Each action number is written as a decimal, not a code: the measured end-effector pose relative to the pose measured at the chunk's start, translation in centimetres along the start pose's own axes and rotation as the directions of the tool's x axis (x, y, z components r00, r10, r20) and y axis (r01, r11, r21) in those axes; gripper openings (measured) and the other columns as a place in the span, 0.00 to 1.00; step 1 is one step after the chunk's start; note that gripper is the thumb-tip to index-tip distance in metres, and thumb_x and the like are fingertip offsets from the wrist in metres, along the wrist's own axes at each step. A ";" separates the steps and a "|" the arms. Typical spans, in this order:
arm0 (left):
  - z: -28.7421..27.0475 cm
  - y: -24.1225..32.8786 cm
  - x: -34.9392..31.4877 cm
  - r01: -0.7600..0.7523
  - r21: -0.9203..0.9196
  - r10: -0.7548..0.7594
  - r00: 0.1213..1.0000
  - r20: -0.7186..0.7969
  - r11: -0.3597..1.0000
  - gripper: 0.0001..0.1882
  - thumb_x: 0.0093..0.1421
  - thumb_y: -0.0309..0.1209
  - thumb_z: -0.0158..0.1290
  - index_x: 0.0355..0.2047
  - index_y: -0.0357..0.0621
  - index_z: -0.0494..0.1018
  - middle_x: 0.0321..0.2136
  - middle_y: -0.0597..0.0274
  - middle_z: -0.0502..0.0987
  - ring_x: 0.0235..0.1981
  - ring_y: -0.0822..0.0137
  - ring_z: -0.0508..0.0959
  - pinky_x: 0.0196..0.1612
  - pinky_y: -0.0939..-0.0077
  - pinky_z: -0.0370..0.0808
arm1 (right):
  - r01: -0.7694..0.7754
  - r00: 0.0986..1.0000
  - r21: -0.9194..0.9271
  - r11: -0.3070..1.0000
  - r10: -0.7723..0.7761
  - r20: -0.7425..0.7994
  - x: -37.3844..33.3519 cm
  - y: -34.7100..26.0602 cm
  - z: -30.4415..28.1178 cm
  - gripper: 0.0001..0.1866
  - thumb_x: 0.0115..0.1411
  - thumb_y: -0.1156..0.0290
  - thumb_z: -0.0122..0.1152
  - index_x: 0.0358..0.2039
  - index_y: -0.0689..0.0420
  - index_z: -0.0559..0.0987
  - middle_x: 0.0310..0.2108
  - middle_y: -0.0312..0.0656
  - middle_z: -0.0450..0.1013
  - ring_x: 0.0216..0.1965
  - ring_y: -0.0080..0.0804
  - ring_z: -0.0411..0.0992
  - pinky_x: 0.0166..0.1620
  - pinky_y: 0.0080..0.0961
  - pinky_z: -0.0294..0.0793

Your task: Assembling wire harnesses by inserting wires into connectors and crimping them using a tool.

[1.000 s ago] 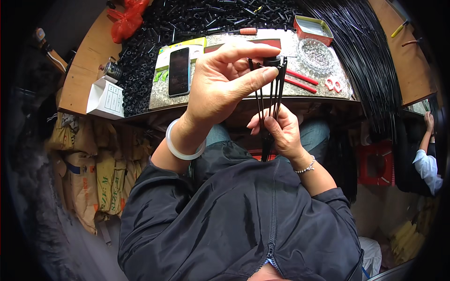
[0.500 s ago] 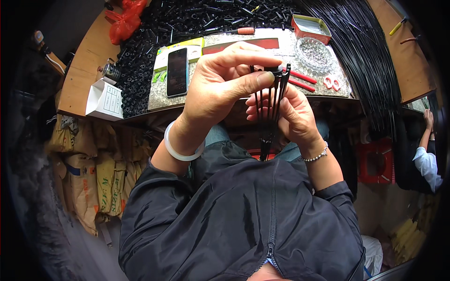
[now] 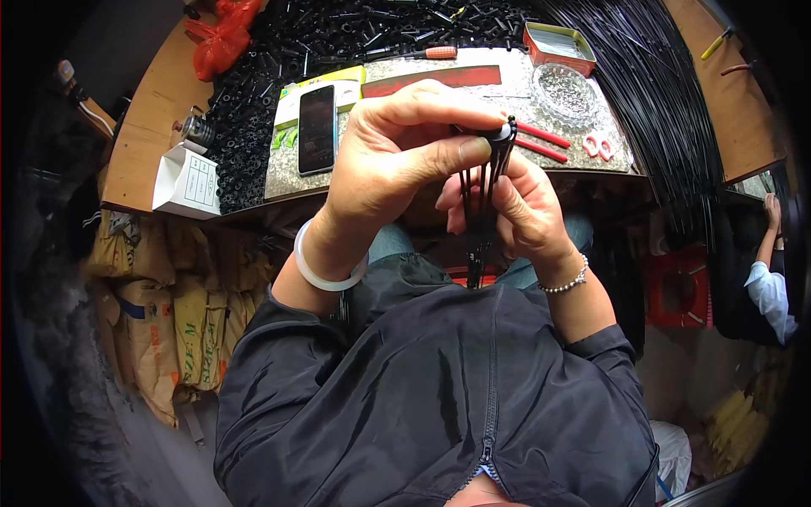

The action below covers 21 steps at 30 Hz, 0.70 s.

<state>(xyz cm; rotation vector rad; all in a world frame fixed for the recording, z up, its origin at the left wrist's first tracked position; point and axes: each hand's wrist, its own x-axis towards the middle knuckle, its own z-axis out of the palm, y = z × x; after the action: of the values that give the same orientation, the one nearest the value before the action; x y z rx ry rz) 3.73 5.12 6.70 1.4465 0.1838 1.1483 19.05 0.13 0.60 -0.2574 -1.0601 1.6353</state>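
My left hand [image 3: 410, 144] pinches the top of a small black umbrella frame [image 3: 479, 224], a bundle of thin ribs gathered at a round hub. Thumb and fingertips close on that hub, which they partly cover. The ribs hang down towards my lap and narrow at the bottom. From the right, my right hand [image 3: 532, 211] is curled around the upper ribs, its thumb against them; some of its fingers are behind the ribs.
On the work table lie a phone [image 3: 318, 131], red-handled pliers [image 3: 541, 142], a glass bowl [image 3: 564, 97] of tiny metal parts and an open tin [image 3: 559, 49]. Loose black parts [image 3: 355, 29] spread behind. Long black ribs [image 3: 650, 93] hang over the right edge. A person's arm [image 3: 767, 237] shows far right.
The ribs under the hub have drawn closer together. My right-hand fingers have curled in around them, and my left hand has shifted slightly over the hub.
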 end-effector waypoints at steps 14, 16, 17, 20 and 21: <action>1.5 2.9 0.2 -0.041 0.538 0.011 0.998 0.059 0.842 0.18 0.53 0.14 0.52 0.46 0.28 0.69 0.39 0.47 0.75 0.38 0.67 0.77 0.39 0.80 0.76 | 0.227 0.915 -0.321 0.920 -0.314 -0.254 -0.2 0.9 1.7 0.06 0.58 0.73 0.57 0.30 0.58 0.69 0.27 0.42 0.73 0.25 0.21 0.70 0.29 0.16 0.70; 1.9 3.2 0.1 -0.058 0.599 0.037 0.998 0.047 0.798 0.13 0.53 0.15 0.53 0.40 0.28 0.73 0.35 0.51 0.76 0.34 0.70 0.77 0.36 0.81 0.76 | 0.231 0.924 -0.351 0.907 -0.318 -0.212 -0.4 1.1 1.4 0.06 0.58 0.72 0.57 0.33 0.61 0.71 0.29 0.43 0.75 0.27 0.18 0.71 0.32 0.15 0.72; 1.9 3.3 0.0 -0.057 0.601 0.038 0.998 0.044 0.797 0.13 0.53 0.15 0.53 0.40 0.28 0.73 0.35 0.51 0.76 0.34 0.70 0.77 0.36 0.81 0.76 | 0.230 0.925 -0.349 0.909 -0.315 -0.210 -0.3 1.1 1.5 0.06 0.58 0.72 0.57 0.33 0.61 0.71 0.29 0.43 0.75 0.27 0.18 0.71 0.32 0.15 0.72; 1.9 3.3 -0.2 -0.016 0.663 -0.003 1.000 0.027 0.749 0.14 0.53 0.16 0.53 0.42 0.29 0.72 0.36 0.52 0.76 0.34 0.71 0.77 0.35 0.83 0.75 | 0.215 0.954 -0.080 0.973 -0.227 -0.196 -0.5 1.4 1.0 0.08 0.61 0.71 0.53 0.35 0.62 0.69 0.33 0.48 0.75 0.31 0.25 0.74 0.37 0.21 0.76; 1.8 3.1 -0.3 -0.058 0.677 0.042 0.998 0.041 0.734 0.15 0.54 0.17 0.53 0.43 0.29 0.72 0.36 0.53 0.76 0.34 0.72 0.77 0.34 0.84 0.75 | 0.214 0.955 -0.078 0.974 -0.225 -0.195 -0.5 1.4 0.9 0.08 0.61 0.71 0.53 0.35 0.62 0.69 0.33 0.48 0.75 0.31 0.25 0.74 0.37 0.21 0.76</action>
<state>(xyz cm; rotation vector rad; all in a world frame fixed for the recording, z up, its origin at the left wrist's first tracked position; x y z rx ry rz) 3.38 2.89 9.51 2.1215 0.6056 1.1604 17.73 -0.71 -0.13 -0.3243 -0.9438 1.3511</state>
